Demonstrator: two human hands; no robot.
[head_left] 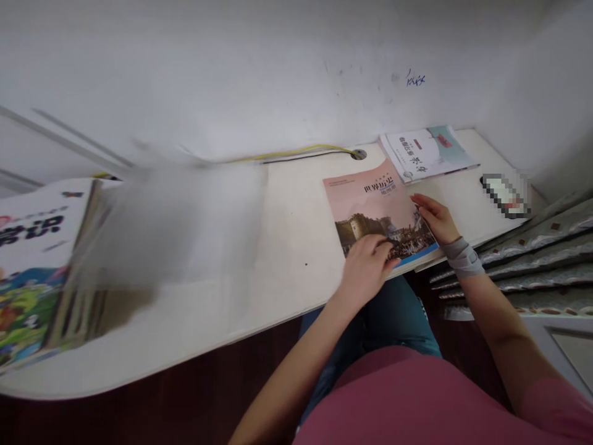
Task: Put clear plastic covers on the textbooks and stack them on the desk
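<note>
A book with a pink cover [345, 194], a castle scene and a blue lower band lies face up near the table's front edge. My left hand [365, 266] rests over its lower left part, fingers stretched across the cover and the thumb apart near the front edge. At the book's right edge is my right hand [435, 217], a grey band [463, 256] round its wrist. Its fingers are extended and touch the edge of the cover. Neither hand lifts the book. Behind it, close to the wall, lies a white and teal booklet [424, 154].
A pixelated dark-edged object [506, 195] lies at the right. Far left is a stack of books with a colourful cover [28, 272], beside a blurred translucent grey shape [185, 222]. Yellow and black cables enter a hole [358, 154]. Patterned grey folds [532, 247] border the table's right end.
</note>
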